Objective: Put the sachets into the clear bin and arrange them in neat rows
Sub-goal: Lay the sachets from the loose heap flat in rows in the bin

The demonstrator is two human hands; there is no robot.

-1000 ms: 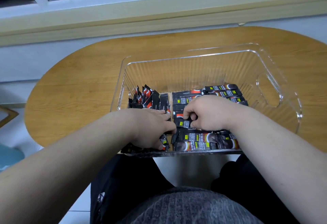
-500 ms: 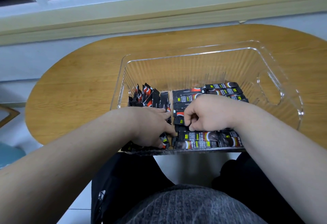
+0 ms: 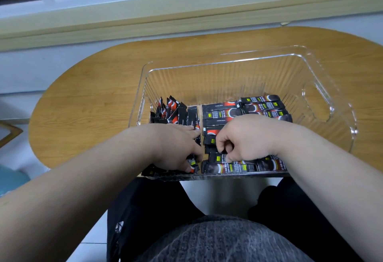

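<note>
A clear ribbed bin [image 3: 323, 96] stands on the wooden table [image 3: 87, 100]. Inside it lie several black and red sachets: an upright, leaning group at the left [image 3: 176, 110] and flat stacked rows at the right [image 3: 259, 106]. Both my hands are inside the bin at its near side. My left hand [image 3: 176, 148] lies over the left group, fingers spread down on the sachets with the thumb at their near end. My right hand [image 3: 246, 135] has curled fingers that pinch a flat sachet [image 3: 217, 158] in the right rows. Sachets under both hands are hidden.
The bin's near edge overhangs the table's front edge above my lap. A window sill and frame [image 3: 186, 13] run along the back. The far half of the bin floor holds no sachets. A handle cut-out [image 3: 317, 104] sits in the bin's right wall.
Both hands stayed over the sachets with only small finger shifts. The right hand's fingers curled a little tighter on the flat sachet near the front.
</note>
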